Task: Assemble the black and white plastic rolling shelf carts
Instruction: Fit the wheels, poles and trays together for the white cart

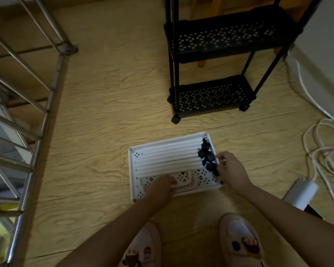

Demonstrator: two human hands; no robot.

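Slippers (241, 237) showing at the bottom edge, both forearms reaching forward and down from there toward the floor (104, 112). White tray (130, 170) lying flat on the floor just ahead of the feet, open side up, long axis running left-right and tilting slightly up to the right. White tubes (168, 158) lying side by side in its far half, on the same left-right axis. Black casters (207, 157) piling at the tubes' right end, against the tray's right wall.

Left hand (161, 186) sitting in the near-left part of the tray, fingers curling down over a white handle piece (189, 182), just beside the nearest tube. Gripping or only pressing: cannot tell. Right hand (230, 168) sitting at the right wall, fingers bent and touching the caster pile. Pinching a caster or the wall: cannot tell.

Judging by this, unloading parts is coming next. Right hand is nearer the casters, left hand nearer the tubes.

Black cart (216, 54) standing assembled well beyond the tray, its top getting cut off by the frame. Fingertips of both hands are hiding from view, and the casters are blurring into one dark clump in the dim light. Metal rack (46, 112) standing at left, cables (316, 147) lying at right, both apart from the tray.
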